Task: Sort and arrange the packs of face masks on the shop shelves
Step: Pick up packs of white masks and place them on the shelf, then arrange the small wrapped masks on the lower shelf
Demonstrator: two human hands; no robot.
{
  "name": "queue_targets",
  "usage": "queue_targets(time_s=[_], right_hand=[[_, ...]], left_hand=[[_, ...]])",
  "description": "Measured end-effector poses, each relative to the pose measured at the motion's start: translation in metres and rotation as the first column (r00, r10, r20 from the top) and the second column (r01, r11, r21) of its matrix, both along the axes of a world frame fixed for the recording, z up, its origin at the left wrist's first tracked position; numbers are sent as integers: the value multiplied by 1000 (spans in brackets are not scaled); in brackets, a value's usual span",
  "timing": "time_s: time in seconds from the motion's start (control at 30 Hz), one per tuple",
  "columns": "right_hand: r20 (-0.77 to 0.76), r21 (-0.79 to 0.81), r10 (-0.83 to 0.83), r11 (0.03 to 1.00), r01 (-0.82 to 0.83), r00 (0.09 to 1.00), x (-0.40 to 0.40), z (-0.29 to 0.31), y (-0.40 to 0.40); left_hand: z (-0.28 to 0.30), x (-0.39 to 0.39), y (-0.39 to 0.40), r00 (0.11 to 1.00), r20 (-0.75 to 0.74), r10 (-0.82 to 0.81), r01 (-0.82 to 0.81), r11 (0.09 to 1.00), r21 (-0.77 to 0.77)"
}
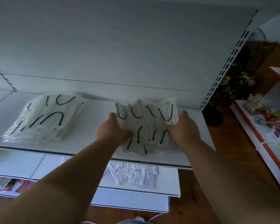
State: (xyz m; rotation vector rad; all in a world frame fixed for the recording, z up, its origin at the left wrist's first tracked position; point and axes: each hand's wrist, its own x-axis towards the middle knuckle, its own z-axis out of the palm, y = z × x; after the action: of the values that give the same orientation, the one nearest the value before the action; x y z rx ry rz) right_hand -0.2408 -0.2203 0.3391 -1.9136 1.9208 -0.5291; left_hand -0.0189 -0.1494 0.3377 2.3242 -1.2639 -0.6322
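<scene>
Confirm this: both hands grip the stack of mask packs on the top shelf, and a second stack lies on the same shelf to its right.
Not quite. The head view shows the second stack to the left of the gripped stack, not right. Both the left hand and right hand do grip it on the top shelf.

Dim, bluish light; soft blur throughout; wide-angle bending at the edges; no harsh glare.

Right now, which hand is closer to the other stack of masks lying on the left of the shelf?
Left. The left hand grips the held stack's left edge, on the side toward the left stack; the right hand grips its far edge.
</scene>
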Motion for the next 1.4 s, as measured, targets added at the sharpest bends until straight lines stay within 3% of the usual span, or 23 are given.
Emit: queue_targets(time_s=[0.1, 0.17, 0.4, 0.6, 0.83, 0.97, 1.23, 1.4], right_hand=[[-213, -122, -36, 992, 9, 976, 4, 2, 10], [-261, -192, -12, 980, -40, 965, 8, 2, 19], [-92, -297, 147, 940, -168, 985, 43, 6, 67], [19, -414, 249, 884, -219, 968, 118, 11, 129], [185, -360, 441, 862, -357, 878, 267, -12, 240], [182, -304, 539, 827, -474, 823, 305, -32, 283], [158, -106, 525, 851, -514, 836, 302, -109, 289], [153, 67, 431, 893, -445, 889, 307, -161, 288]], left_hand=[[-1, -5, 6, 966, 253, -42, 42, 999, 6], [-4, -6, 13, 923, 379, -66, 98, 993, -64], [-5, -1, 61, 912, 329, -245, 338, 903, -263], [-14, 67, 145, 908, 347, -237, 366, 852, -375], [-31, 201, 290, 916, 380, -126, 254, 918, -306], [-49, 237, 343, 932, 342, -118, 200, 956, -214], [-112, 244, 341, 956, 259, -138, 165, 983, -85], [-164, 250, 325, 970, 99, -223, 223, 975, 9]])
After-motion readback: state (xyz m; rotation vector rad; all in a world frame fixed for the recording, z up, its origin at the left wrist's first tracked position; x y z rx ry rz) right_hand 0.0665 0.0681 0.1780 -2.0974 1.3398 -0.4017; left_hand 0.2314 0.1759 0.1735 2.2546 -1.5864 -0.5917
